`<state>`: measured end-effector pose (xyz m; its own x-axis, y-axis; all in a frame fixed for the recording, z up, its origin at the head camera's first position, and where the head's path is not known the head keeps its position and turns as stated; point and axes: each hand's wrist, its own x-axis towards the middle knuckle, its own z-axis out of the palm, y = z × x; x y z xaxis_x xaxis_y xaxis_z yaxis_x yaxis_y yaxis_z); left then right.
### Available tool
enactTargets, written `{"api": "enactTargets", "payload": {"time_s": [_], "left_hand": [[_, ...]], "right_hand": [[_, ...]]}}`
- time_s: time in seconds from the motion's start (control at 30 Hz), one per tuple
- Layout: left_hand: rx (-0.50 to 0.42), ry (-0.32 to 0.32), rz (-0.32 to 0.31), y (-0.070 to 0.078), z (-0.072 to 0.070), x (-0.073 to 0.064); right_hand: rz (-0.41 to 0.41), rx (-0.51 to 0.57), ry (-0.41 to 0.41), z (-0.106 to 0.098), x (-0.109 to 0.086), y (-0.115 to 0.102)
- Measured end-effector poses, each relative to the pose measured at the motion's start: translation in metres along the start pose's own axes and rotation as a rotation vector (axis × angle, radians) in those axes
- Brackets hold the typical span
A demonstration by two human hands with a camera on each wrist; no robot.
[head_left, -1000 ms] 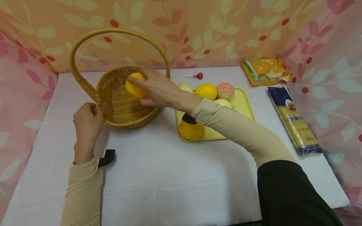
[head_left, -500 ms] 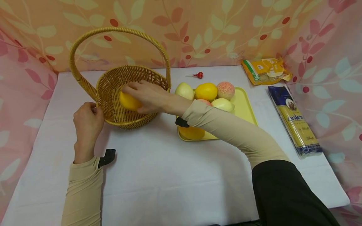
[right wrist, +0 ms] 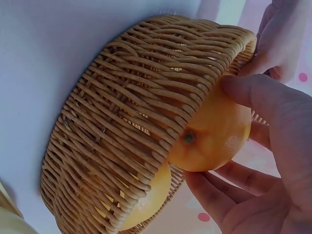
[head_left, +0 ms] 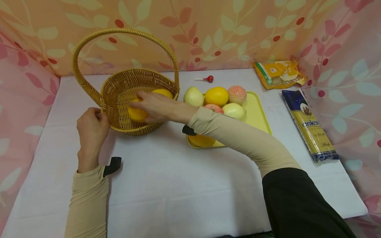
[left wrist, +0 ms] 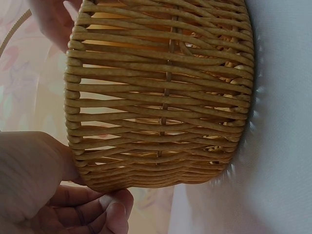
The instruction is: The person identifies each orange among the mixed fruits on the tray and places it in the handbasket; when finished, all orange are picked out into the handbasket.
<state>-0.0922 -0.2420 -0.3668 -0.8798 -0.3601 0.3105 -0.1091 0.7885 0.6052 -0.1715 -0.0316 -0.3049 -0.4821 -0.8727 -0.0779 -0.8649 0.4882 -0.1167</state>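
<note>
My right hand point(head_left: 157, 107) reaches over the wicker basket point(head_left: 140, 132) and grips a round yellow-orange fruit point(right wrist: 209, 131) with a small dark stem mark. In the right wrist view, thumb and fingers curl round that fruit right at the basket's rim. A second yellow fruit point(head_left: 163, 92) lies inside the basket, partly hidden by the hand. At the basket's left side, near the foot of its tall handle point(head_left: 125, 32), my left hand point(head_left: 93, 135) pinches the rim. The left wrist view shows its thumb and fingers point(left wrist: 117, 214) at the woven edge.
Right of the basket, a yellow tray point(head_left: 257, 115) holds pale green fruits point(head_left: 193, 96), a yellow fruit point(head_left: 216, 96), a pink fruit point(head_left: 237, 95) and others, partly under the right arm. Behind lies a red lollipop point(head_left: 210, 79). Farther right are an orange packet point(head_left: 279, 75) and a pasta packet point(head_left: 309, 127).
My right hand has moved down and slightly left into the basket with the fruit. The second yellow fruit behind that hand has come into sight. My left hand stays at the rim.
</note>
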Motion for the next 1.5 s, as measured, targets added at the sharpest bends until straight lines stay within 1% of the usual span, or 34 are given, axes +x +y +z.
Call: {"api": "enactTargets", "payload": {"time_s": [0.27, 0.43, 0.57, 0.67, 1.07, 1.2, 1.33, 1.4, 1.5], "left_hand": [[0.005, -0.010, -0.007, -0.001, 0.000, 0.000], [0.003, -0.009, -0.009, -0.001, 0.000, 0.000], [-0.001, -0.001, -0.003, 0.000, -0.001, 0.001], [0.002, -0.007, -0.009, 0.001, -0.001, 0.002], [0.006, -0.016, -0.017, 0.001, 0.000, 0.002], [0.005, -0.015, -0.013, 0.000, 0.000, 0.002], [0.005, -0.018, -0.019, 0.000, 0.000, 0.002], [0.005, -0.017, -0.017, 0.000, 0.000, 0.002], [0.002, -0.013, -0.007, 0.000, -0.001, 0.002]], "right_hand": [[-0.025, 0.004, -0.074, 0.006, 0.001, 0.000], [-0.026, 0.017, -0.094, 0.008, 0.002, -0.001], [-0.017, -0.009, -0.093, 0.006, 0.001, -0.001], [-0.015, -0.027, -0.087, 0.005, 0.001, -0.001], [-0.016, -0.001, -0.099, 0.005, -0.002, -0.002], [-0.001, 0.002, -0.105, 0.001, -0.006, -0.001], [0.005, 0.014, -0.069, -0.010, -0.017, 0.002], [0.002, 0.036, -0.032, -0.016, -0.026, 0.006], [-0.006, 0.069, 0.050, -0.023, -0.041, 0.013]]}}
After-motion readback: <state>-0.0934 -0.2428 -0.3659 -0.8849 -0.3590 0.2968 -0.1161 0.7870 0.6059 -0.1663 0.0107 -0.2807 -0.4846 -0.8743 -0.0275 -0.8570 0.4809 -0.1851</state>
